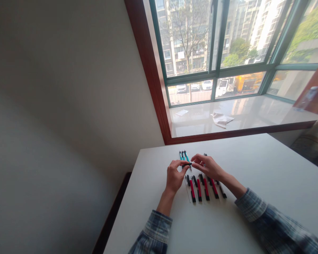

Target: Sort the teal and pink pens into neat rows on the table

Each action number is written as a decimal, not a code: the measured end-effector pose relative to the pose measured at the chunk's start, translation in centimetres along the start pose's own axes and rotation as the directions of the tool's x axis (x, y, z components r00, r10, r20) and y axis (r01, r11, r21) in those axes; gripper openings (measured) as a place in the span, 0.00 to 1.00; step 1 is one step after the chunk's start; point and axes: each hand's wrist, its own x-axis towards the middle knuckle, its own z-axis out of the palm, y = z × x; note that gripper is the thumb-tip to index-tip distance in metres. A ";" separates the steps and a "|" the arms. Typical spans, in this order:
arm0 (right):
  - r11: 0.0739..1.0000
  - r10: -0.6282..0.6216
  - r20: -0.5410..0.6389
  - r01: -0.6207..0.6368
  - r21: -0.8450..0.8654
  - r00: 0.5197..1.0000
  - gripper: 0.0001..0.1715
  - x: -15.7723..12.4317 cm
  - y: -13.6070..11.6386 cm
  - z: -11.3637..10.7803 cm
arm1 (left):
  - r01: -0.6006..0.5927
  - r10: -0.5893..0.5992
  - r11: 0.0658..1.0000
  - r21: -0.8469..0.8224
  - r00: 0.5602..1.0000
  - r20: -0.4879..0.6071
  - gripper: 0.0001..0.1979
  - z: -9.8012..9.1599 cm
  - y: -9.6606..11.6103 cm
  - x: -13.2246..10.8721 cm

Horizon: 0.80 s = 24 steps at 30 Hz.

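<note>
My left hand (174, 177) pinches a short black pen part (187, 164) between thumb and fingers, just above the table. At its silvery tip, the thumb and index finger of my right hand (211, 168) close in from the right and appear to grip that end. Below my hands lies a row of red-and-black pen barrels (199, 190), with black pen pieces (195, 181) and thin pale refills (188, 190) beside them. A dark barrel (223, 190) ends the row at the right. Several teal pens (183, 155) lie behind my left hand, partly covered by it.
The white table (145, 183) meets the wall at its left and the red-brown window frame (201, 138) at its back. On the window sill lie a crumpled white cloth (222, 120) and a piece of paper (182, 112). A clear bottle (308, 97) stands at the sill's right.
</note>
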 end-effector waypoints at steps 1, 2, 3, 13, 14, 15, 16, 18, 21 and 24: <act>1.000 -0.013 -0.009 0.013 0.001 1.000 0.18 0.0 0.0 0.0 | 0.002 -0.002 1.000 0.000 1.000 0.002 0.07 0.0 0.0 0.0; 1.000 -0.022 -0.014 0.022 -0.004 1.000 0.17 0.0 -0.1 0.0 | 0.002 -0.002 1.000 0.000 1.000 0.003 0.07 0.0 0.0 0.0; 1.000 -0.023 -0.016 0.022 -0.019 1.000 0.17 0.1 0.0 0.1 | 0.000 0.000 1.000 0.000 1.000 0.004 0.07 0.0 0.1 0.0; 0.997 0.001 -0.043 -0.004 -0.076 0.999 0.25 -0.1 -0.7 1.3 | 0.123 -0.124 0.939 -0.321 0.992 0.017 0.11 0.0 0.0 0.6; 0.998 -0.005 -0.049 0.002 -0.061 0.999 0.25 -0.1 -1.0 1.6 | 0.150 -0.148 0.902 -0.406 0.988 0.036 0.14 0.0 -0.2 0.7; 0.999 -0.013 -0.056 0.011 -0.049 0.998 0.25 -0.2 -1.4 1.9 | 0.176 -0.169 0.858 -0.483 0.984 0.059 0.16 0.0 -0.3 0.7; 0.999 -0.023 -0.064 0.020 -0.040 0.998 0.25 -0.3 -1.8 2.2 | 0.201 -0.185 0.815 -0.543 0.979 0.085 0.17 0.0 -0.3 0.7; 0.999 -0.040 -0.078 0.037 -0.040 0.996 0.23 -0.5 -2.2 2.7 | 0.238 -0.208 0.756 -0.610 0.971 0.120 0.17 0.0 -0.4 0.6; 0.997 -0.050 -0.122 0.042 -0.069 0.991 0.15 -1.0 -1.7 2.2 | 0.233 -0.227 0.733 -0.639 0.969 0.093 0.14 0.0 -0.3 0.6; 0.990 -0.034 -0.235 0.002 -0.139 0.971 0.16 -1.8 0.0 -0.2 | 0.236 -0.263 0.689 -0.685 0.962 0.067 0.13 0.1 -0.1 0.6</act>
